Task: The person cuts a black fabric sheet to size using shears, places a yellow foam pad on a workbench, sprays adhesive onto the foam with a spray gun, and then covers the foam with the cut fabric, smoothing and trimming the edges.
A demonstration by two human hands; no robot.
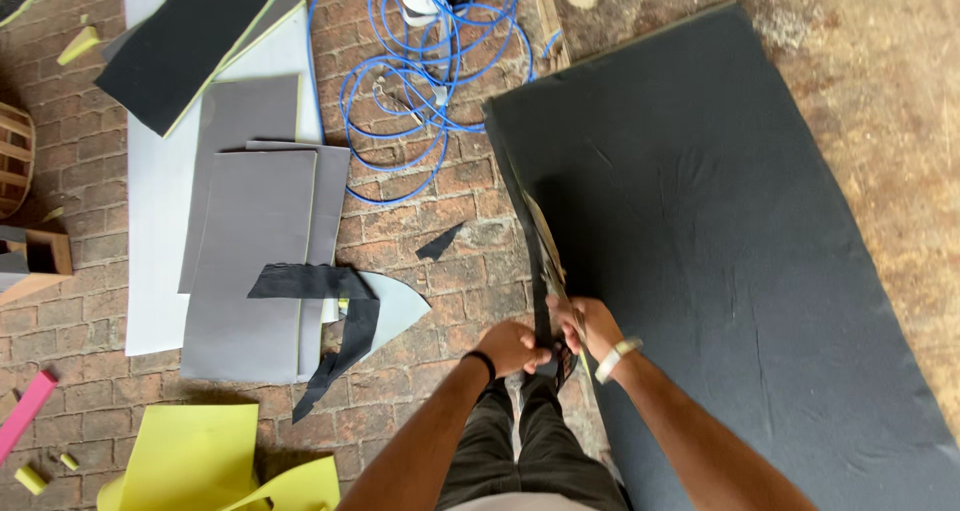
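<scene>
Sheet: I see a large black sheet [720, 241] flat on the brick floor [440, 221], right of centre, a narrow black strip [540, 281] lifted off its left edge.
Left hand [512, 346]: grip clamped on the strip's near end.
Right hand [590, 326]: grip closed at the edge beside it; on a tool or not, I cannot tell.
Technique: I'd judge steady tension along the edge keeps the strip from tearing.
Clutter: blue cable [420, 81] far, grey sheets [250, 241] left.

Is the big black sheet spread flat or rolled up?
Spread flat. The black sheet lies open across the floor; only its left edge is lifted by both hands.
</scene>
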